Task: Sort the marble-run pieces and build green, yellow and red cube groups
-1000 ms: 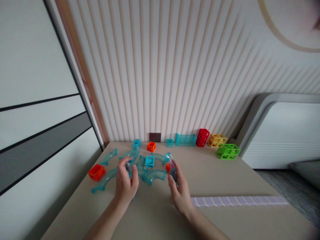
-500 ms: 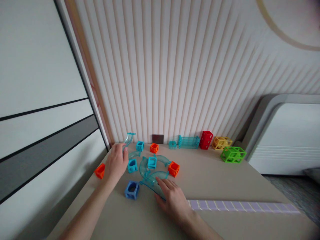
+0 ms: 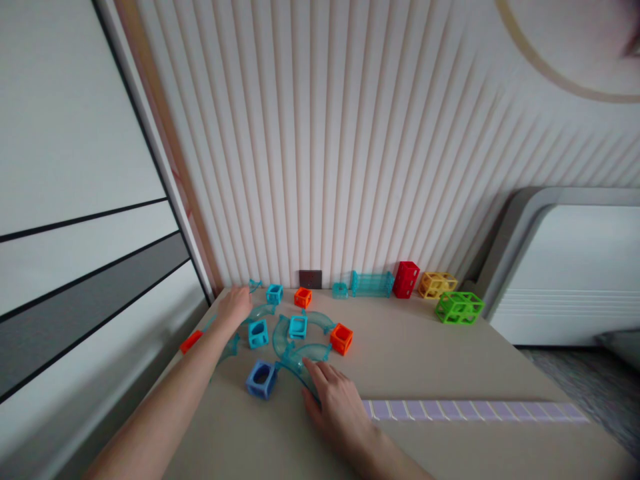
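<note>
1. Teal plastic made up most of what lay under your hands: curved track pieces and small open cubes, clustered at the far left of the counter (image 3: 425, 360).
2. Your right hand (image 3: 334, 400) lay flat, its grip wide and holding nothing. The fingertips pressed on the near end of a curved track (image 3: 300, 360), which sat just beside the blue cube (image 3: 261, 380) and ran toward the orange cube (image 3: 341, 339).
3. Your left hand (image 3: 236, 305) reached to the back left corner, near the wall. A teal tip (image 3: 255, 285) showed just past the fingers, beside a teal cube (image 3: 274, 293). The hand was seen from behind, so I could not tell whether its grip was closed on that piece.
4. These parts looked light and slippery. Pressing straight down with the right fingertips, rather than sideways, would likely have held the curved track without nudging the cubes it touched.
5. On the left, you did best to lower any piece level and clear of the second curve (image 3: 263, 310) lying just by the hand.
6. Your left forearm crossed close to the flat orange piece (image 3: 191, 341) at the counter's left edge. A low sweep there could have knocked it off.
7. The red tower (image 3: 405, 279) and green cage (image 3: 459, 307) stood well apart to the right, out of reach.
</note>
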`<act>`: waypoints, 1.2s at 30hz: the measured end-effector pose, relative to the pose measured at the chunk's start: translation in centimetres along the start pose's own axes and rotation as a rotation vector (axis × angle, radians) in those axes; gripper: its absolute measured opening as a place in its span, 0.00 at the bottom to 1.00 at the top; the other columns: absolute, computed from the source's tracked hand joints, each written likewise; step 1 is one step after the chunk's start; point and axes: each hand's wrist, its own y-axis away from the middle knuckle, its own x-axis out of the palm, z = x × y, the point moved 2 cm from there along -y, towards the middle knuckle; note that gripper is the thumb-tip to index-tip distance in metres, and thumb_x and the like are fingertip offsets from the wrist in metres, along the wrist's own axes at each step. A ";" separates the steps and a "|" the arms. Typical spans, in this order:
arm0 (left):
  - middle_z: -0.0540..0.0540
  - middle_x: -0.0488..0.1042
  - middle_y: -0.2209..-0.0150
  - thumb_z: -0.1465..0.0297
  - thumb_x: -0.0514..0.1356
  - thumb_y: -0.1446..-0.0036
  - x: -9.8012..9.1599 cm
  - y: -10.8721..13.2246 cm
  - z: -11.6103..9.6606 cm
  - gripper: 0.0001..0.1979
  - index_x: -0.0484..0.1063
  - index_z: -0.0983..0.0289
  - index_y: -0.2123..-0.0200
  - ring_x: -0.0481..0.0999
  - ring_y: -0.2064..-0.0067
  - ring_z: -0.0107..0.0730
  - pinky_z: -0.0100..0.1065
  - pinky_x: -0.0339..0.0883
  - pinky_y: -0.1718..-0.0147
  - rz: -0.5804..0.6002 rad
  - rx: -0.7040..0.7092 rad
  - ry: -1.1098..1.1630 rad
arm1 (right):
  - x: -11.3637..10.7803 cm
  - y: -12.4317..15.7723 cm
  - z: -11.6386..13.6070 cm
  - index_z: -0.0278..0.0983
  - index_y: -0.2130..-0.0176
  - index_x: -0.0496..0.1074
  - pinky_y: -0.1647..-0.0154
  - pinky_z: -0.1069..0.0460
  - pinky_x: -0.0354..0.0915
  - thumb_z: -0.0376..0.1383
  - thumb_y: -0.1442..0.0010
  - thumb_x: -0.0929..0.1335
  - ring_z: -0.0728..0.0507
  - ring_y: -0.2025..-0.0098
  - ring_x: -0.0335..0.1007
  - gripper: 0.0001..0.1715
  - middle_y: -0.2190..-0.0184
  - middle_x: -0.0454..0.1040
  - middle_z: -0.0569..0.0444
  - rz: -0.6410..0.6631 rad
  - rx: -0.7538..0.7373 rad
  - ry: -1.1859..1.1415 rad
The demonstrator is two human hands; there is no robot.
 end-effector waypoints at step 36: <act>0.67 0.72 0.46 0.67 0.53 0.35 -2.2 5.2 -4.4 0.13 0.76 0.65 0.57 0.72 0.44 0.54 0.48 0.69 0.48 -0.496 0.166 0.192 | -1.8 0.0 0.0 0.40 0.42 0.68 0.46 0.43 0.69 0.37 0.34 0.68 0.38 0.49 0.73 0.21 0.49 0.76 0.47 -0.283 -0.153 0.008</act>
